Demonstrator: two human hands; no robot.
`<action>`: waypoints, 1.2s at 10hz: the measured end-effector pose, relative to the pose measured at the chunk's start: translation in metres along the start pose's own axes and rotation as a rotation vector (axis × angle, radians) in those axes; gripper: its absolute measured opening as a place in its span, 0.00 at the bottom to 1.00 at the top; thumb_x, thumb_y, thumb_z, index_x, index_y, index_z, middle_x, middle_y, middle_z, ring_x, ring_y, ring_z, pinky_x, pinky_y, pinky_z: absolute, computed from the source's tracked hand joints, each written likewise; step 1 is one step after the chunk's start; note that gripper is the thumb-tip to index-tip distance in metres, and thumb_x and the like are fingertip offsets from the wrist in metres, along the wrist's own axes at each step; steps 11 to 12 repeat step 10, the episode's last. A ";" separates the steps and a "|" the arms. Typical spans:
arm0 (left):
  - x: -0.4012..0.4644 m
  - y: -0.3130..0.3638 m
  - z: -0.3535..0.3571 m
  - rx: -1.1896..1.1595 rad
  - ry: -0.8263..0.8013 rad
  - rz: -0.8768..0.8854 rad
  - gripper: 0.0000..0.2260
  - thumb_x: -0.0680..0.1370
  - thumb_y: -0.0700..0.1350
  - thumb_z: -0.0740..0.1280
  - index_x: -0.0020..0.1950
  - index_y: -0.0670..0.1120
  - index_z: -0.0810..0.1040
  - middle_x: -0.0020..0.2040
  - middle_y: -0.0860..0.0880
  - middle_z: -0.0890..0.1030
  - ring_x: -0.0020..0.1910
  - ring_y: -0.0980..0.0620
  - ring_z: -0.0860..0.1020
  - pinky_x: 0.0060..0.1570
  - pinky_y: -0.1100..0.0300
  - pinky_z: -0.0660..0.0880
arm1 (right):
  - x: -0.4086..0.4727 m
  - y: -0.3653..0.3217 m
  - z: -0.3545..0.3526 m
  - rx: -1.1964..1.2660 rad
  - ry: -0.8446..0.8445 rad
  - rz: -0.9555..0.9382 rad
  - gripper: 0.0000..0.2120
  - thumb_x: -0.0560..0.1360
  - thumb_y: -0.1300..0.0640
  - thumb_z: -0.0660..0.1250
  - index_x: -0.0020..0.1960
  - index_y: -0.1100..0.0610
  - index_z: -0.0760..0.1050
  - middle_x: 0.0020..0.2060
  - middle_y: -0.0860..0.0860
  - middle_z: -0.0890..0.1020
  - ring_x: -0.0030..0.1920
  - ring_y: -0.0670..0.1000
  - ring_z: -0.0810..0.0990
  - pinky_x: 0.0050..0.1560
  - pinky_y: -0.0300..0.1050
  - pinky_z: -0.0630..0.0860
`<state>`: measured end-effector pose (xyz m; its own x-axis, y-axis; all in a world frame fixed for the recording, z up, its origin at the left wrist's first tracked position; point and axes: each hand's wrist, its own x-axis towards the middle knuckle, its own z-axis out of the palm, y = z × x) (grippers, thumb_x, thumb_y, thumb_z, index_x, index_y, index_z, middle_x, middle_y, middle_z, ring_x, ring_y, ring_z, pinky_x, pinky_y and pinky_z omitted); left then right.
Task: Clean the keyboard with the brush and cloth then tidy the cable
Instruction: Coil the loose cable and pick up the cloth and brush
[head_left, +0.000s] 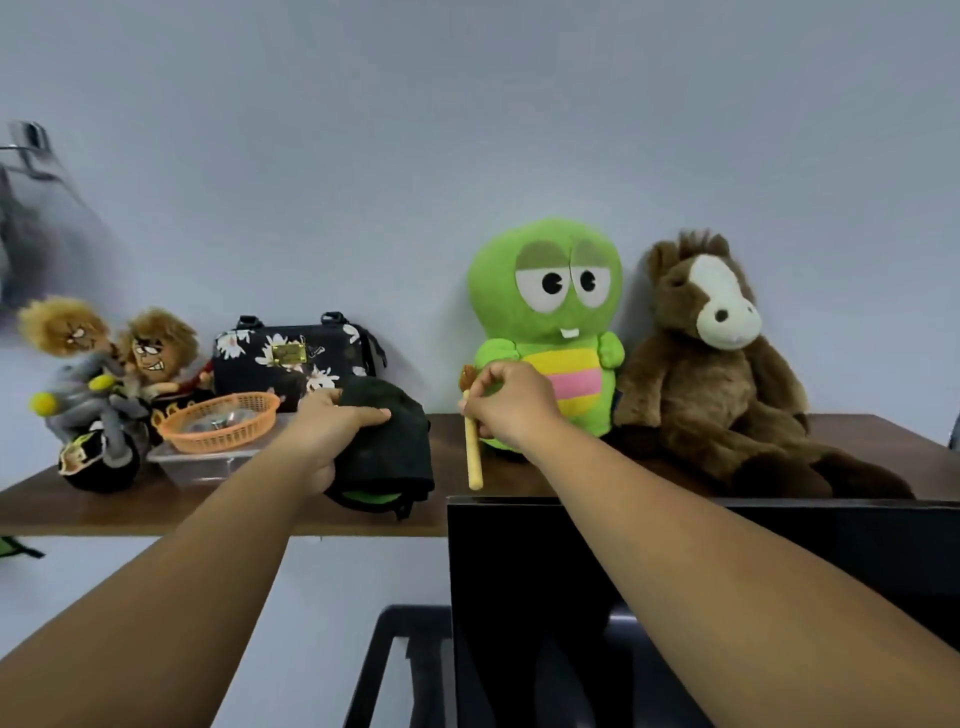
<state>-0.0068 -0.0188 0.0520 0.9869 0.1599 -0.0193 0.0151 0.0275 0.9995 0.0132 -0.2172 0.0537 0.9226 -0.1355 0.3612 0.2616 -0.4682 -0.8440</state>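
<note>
My right hand (506, 402) is curled round the brush (472, 447), bristles up at 12 o'clock. My left hand (332, 431) grips the dark cloth (395, 441) on the shelf (104, 504). Keyboard and cable are out of view; I judge cleaning hasn't started, or the tools are being returned.

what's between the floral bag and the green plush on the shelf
In the head view, the dark cloth, gripped by the left hand, and the wooden brush, held by the right hand, lie between the floral bag and the green plush.
</note>
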 end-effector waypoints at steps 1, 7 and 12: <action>0.018 -0.007 -0.006 0.035 -0.022 -0.082 0.23 0.68 0.31 0.74 0.60 0.42 0.73 0.50 0.37 0.83 0.47 0.36 0.82 0.45 0.40 0.80 | 0.010 0.003 0.018 -0.128 -0.064 0.046 0.13 0.65 0.61 0.77 0.31 0.53 0.74 0.32 0.49 0.82 0.37 0.54 0.83 0.45 0.55 0.83; 0.055 -0.036 -0.021 1.119 -0.034 0.214 0.27 0.76 0.47 0.70 0.74 0.50 0.67 0.69 0.46 0.73 0.64 0.46 0.74 0.62 0.53 0.74 | 0.049 0.018 0.082 -0.916 -0.267 0.031 0.12 0.70 0.58 0.71 0.53 0.59 0.82 0.53 0.55 0.84 0.54 0.55 0.83 0.43 0.40 0.74; 0.046 -0.033 -0.018 1.270 -0.051 0.299 0.21 0.82 0.49 0.53 0.76 0.48 0.63 0.73 0.46 0.69 0.71 0.45 0.68 0.72 0.48 0.62 | 0.047 0.004 0.078 -0.945 -0.259 -0.084 0.15 0.74 0.57 0.64 0.56 0.63 0.79 0.59 0.60 0.81 0.60 0.60 0.80 0.53 0.44 0.76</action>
